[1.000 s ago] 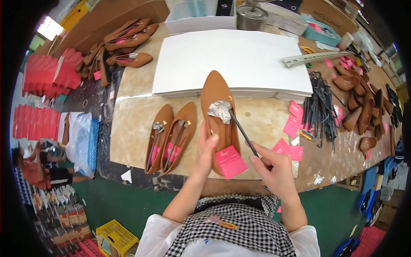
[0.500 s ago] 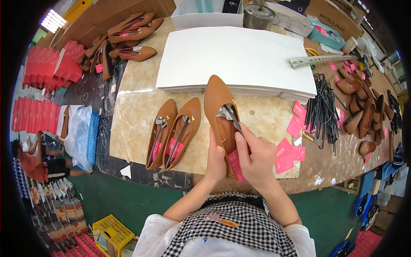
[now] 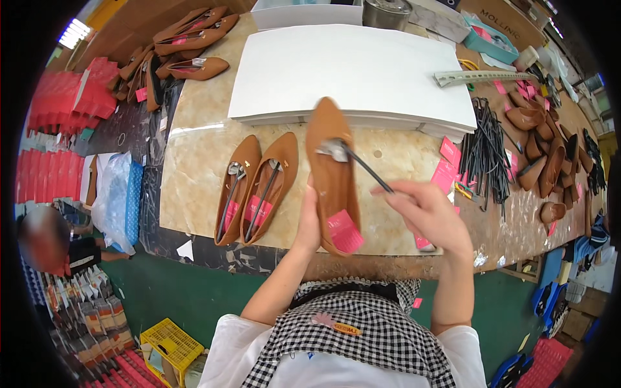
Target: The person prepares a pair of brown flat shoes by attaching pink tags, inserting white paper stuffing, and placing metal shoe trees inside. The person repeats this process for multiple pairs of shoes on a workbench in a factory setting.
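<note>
My left hand (image 3: pixel 310 223) is closed round the left side of a brown pointed flat shoe (image 3: pixel 328 123), holding it up with its toe away from me. Crumpled paper (image 3: pixel 332 150) fills the toe, and a pink card (image 3: pixel 345 231) hangs at the heel end. Pinched in my right hand (image 3: pixel 430 216) is the near end of a thin black rod (image 3: pixel 370 170). Its far end reaches into the shoe opening by the paper, while the rest slants out past the shoe's right side. Two matching shoes, one left (image 3: pixel 238 187) and one right (image 3: pixel 272 187), lie together on the table with rods and pink cards inside.
A stack of white sheets (image 3: pixel 349 77) lies beyond my hands. To the right are a bundle of black rods (image 3: pixel 484 155), pink cards (image 3: pixel 445 169) and a pile of brown shoes (image 3: pixel 550 161). More shoes (image 3: pixel 194 39) and red boxes (image 3: pixel 52 178) stand at the left.
My right hand has moved right, away from the shoe, with the rod's near end. The rod now slants out over the shoe's side instead of lying along it. My left hand still holds the shoe.
</note>
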`<state>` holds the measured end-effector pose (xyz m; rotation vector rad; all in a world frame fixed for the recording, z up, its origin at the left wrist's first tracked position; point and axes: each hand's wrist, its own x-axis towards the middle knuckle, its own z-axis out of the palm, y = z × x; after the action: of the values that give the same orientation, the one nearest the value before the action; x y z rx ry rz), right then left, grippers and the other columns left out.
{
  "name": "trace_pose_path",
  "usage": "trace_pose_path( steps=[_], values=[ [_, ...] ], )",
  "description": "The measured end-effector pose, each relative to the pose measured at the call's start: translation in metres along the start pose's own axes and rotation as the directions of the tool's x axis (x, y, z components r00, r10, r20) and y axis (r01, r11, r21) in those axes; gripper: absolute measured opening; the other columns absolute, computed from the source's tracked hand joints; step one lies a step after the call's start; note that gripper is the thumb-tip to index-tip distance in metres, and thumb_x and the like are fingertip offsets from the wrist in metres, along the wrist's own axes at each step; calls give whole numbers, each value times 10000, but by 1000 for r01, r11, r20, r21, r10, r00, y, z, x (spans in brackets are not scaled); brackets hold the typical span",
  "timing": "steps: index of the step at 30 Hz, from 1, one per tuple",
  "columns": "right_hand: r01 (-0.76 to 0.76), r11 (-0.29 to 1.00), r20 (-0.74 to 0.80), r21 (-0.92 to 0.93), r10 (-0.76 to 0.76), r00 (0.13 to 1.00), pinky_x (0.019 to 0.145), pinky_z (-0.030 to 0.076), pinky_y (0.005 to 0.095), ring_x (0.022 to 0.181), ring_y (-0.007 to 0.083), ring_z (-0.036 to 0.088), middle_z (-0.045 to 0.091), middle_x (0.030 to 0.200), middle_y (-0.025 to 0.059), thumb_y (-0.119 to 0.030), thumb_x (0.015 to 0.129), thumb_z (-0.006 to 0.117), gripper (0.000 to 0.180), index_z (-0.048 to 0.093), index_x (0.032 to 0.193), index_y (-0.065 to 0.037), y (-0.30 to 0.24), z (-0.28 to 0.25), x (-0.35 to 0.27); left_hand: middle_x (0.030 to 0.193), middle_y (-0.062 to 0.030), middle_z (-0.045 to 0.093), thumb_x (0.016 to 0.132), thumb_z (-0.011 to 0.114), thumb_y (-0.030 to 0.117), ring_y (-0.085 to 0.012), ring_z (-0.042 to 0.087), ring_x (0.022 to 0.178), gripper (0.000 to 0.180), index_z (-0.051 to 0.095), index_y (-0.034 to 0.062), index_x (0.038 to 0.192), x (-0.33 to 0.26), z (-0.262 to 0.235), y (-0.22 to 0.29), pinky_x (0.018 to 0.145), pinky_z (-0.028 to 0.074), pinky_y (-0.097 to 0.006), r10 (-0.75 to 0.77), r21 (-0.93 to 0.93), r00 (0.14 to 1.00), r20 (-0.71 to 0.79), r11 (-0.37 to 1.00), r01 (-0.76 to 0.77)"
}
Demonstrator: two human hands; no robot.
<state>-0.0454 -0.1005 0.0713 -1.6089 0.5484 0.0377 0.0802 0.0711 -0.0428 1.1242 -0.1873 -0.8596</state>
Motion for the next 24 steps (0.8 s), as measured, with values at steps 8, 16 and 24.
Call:
trace_pose_path(
  steps=[8, 16, 24],
  values=[
    [-8, 834, -273, -552, -172, 947, 452, 409, 398, 442, 309, 550, 524, 489, 110, -375, 877, 730, 355, 633, 744, -60, 31, 58, -9, 1557, -118, 319, 1011, 255, 667, -239, 394, 1381, 843, 95, 79, 1593, 7, -9, -3, 1128, 348, -403, 377, 276, 925, 45, 885, -374],
    [76, 848, -134, -525, -171, 976, 444, 398, 368, 407, 244, 494, 491, 485, 88, -225, 873, 695, 252, 608, 733, -35, 42, 47, -1, 1534, -130, 344, 961, 331, 730, -246, 404, 1375, 948, 106, 55, 1587, 0, -9, 1, 1118, 361, -397, 451, 315, 888, 95, 832, -456],
    [54, 976, -109, 209, -32, 993, 456, 302, 264, 522, 37, 373, 483, 569, -79, -148, 949, 637, 206, 619, 807, 0, 11, 20, -12, 1311, -204, 544, 943, 360, 745, -280, 622, 1075, 959, 272, -20, 1515, 10, -36, -13, 865, 524, -381, 224, 155, 975, 15, 962, -223]
  ],
)
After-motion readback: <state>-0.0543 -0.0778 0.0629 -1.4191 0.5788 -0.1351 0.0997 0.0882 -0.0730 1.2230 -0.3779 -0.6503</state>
